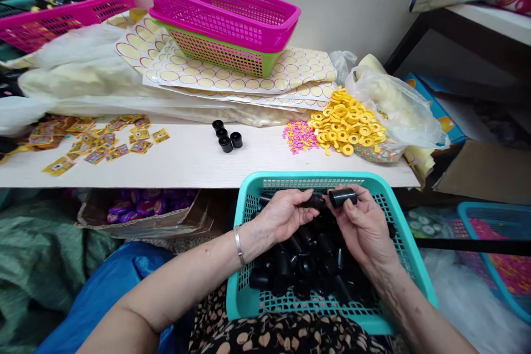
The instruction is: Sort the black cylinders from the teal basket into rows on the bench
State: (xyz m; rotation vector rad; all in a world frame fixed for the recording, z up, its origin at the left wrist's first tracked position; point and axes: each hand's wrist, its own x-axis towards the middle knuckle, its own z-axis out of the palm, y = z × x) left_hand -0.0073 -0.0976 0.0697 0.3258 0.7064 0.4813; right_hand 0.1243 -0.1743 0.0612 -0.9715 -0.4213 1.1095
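Broadly, a pale tabletop (186,166) spans the view, carrying stacked pink and green baskets (224,22) on sheets of round stickers (249,80), a clear plastic bag (398,105) at the right, a scatter of yellow labels (95,141) at the left, a heap of yellow rings (348,121) beside a smaller heap of pink pieces (299,136), and four small black caps (226,135) near the middle. Nearer the person, a teal basket (409,243) rests on the lap against the tabletop's edge, filled with black tubes (307,265). Above it, the left hand (282,215), a bangle on its wrist, is closed around a black tube piece (313,201), and the right hand (363,221) pinches a black cylinder (343,197) between thumb and fingers; the two parts sit end to end, just beside each other, over the basket's far side.
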